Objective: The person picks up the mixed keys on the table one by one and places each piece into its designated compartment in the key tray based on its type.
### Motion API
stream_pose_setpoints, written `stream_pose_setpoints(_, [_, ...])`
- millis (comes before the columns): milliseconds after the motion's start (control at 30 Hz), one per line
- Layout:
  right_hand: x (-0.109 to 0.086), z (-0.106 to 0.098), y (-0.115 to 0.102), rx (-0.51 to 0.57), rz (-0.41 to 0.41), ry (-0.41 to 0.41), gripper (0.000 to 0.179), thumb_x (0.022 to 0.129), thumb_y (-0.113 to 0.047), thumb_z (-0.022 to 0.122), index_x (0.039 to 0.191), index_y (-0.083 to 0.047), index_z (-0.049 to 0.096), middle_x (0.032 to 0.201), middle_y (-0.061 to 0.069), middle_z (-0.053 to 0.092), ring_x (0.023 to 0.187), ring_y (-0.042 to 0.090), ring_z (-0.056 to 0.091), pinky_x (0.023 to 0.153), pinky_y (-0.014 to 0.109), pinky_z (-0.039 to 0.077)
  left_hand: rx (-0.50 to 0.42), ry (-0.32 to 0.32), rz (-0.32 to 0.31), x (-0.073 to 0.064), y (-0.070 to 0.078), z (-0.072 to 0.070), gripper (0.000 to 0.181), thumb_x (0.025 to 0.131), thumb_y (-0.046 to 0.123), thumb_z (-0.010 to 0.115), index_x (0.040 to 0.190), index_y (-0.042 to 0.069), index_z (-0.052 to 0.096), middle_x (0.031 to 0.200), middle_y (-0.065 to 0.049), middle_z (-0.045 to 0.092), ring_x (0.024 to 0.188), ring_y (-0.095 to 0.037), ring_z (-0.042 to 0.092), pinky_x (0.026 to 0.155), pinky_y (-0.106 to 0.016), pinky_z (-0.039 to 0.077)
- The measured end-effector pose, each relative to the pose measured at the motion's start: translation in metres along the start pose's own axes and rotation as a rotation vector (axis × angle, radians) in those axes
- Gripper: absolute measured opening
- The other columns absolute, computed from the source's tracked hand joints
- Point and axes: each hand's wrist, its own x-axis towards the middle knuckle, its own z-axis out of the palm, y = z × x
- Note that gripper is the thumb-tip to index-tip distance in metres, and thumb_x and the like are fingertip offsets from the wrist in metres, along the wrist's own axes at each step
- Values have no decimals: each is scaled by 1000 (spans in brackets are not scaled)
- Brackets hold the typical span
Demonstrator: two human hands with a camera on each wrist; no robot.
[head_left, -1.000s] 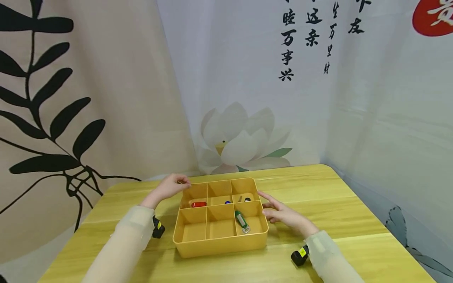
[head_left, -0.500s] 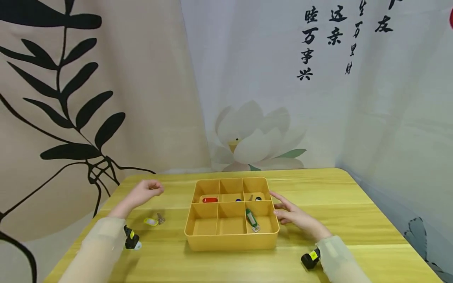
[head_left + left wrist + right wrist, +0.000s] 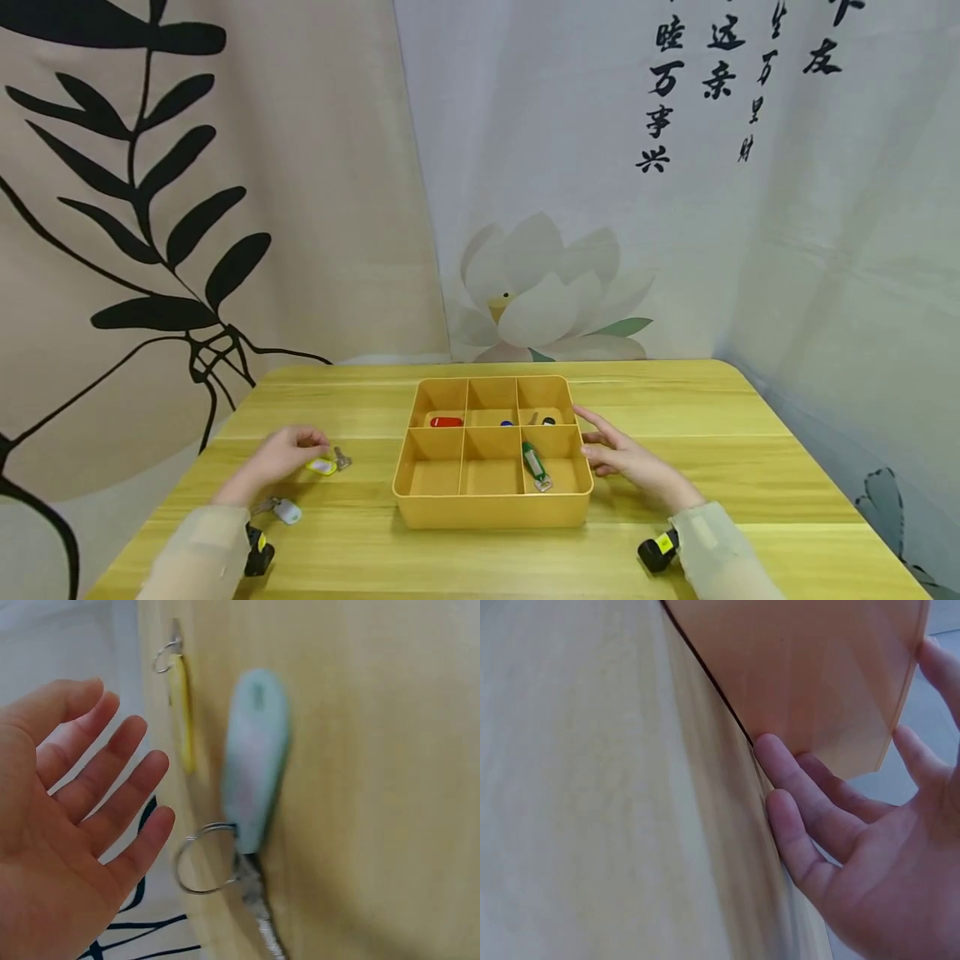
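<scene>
My left hand (image 3: pixel 288 457) hovers over the table's left side, fingers loosely bent and holding nothing in the left wrist view. Close by its fingertips lies a yellow key tag (image 3: pixel 322 466) with a small key (image 3: pixel 342 458) on its ring. Nearer my wrist is a pale key tag (image 3: pixel 256 750), light green in the left wrist view, with a ring and keys. At the right, my right hand (image 3: pixel 626 458) rests its extended fingers against the side of a yellow compartment box (image 3: pixel 495 512). A green key tag (image 3: pixel 533 460) leans in the box's front right compartment.
The back row of the box holds a red tag (image 3: pixel 447 422) at left, a blue item (image 3: pixel 507 423) in the middle and a dark item (image 3: pixel 548 421) at right, partly hidden by the divider. A printed curtain (image 3: pixel 360 208) hangs behind the wooden table (image 3: pixel 675 400).
My left hand has gone from the box's back left corner leftward and then down beside the yellow tag. Both tags have come into sight. The right hand stays at the box; the head view has turned left.
</scene>
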Motion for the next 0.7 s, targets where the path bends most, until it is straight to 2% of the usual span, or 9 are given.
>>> stream_pose_setpoints(233, [1, 0, -1, 1, -10, -4, 67, 102, -23, 51, 157, -23, 13, 148, 32, 26, 114, 31, 52, 88, 40, 46, -56, -56, 5, 1, -8, 8, 20, 92, 23, 67, 103, 6, 69, 104, -5, 65, 94, -21, 59, 79, -41, 50])
stream_pose_setpoints(467, [0, 1, -1, -4, -12, 2, 67, 101, -22, 51, 157, -24, 13, 147, 32, 26, 113, 32, 52, 88, 40, 47, -50, -47, 1, 1, -9, 15, 18, 92, 22, 68, 101, 6, 70, 106, -7, 66, 94, -22, 59, 78, -39, 50])
stream_pose_setpoints(700, [-2, 2, -3, 3, -10, 2, 68, 101, -23, 51, 157, -23, 13, 147, 34, 26, 114, 33, 52, 88, 40, 47, -39, -30, -14, -3, -7, 15, 17, 92, 19, 68, 99, 4, 70, 107, -8, 66, 93, -22, 59, 76, -40, 50])
